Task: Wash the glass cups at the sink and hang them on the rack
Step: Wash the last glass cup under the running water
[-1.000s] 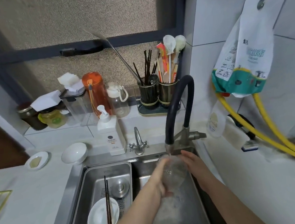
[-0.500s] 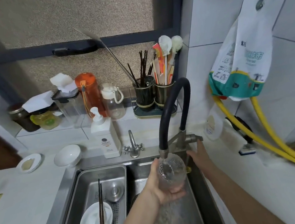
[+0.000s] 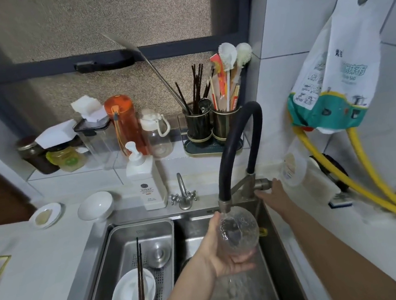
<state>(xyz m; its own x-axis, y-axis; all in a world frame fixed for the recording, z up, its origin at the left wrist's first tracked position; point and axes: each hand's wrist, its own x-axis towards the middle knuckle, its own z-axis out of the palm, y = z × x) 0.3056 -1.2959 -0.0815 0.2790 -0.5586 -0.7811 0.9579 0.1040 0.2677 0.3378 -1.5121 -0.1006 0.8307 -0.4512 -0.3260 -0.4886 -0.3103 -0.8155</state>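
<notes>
Stainless steel sink (image 3: pixel 263 215) at six o'clock: left hand (image 3: pixel 221 254), fingers clamped around a glass cup (image 3: pixel 238 232), holds it under the black faucet (image 3: pixel 237 151), while right hand (image 3: pixel 273 196), fingers relaxed, touches its lever at three o'clock.

Sink right basin (image 3: pixel 194 240): spout of black hose faucet (image 3: pixel 237 151) sits right over the glass cup (image 3: pixel 238 231) at the basin's 12 o'clock, so no room straight up. Left hand (image 3: pixel 220 254) w/ cup fills the basin middle; open steel shows toward 6 o'clock. Right hand (image 3: pixel 270 196) is at the faucet lever, 1 o'clock of cup, its forearm crossing the basin's right rim. At 9 o'clock, drain tray (image 3: pixel 119 248) holds white bowl (image 3: pixel 132 294), chopsticks (image 3: pixel 139 272) and a strainer lid (image 3: pixel 158 252). Small tap (image 3: pixel 183 193) and soap bottle (image 3: pixel 145 177) stand at 10–11 o'clock on back ledge. Yellow hoses (image 3: pixel 360 184) cross the wall at 3 o'clock.
</notes>
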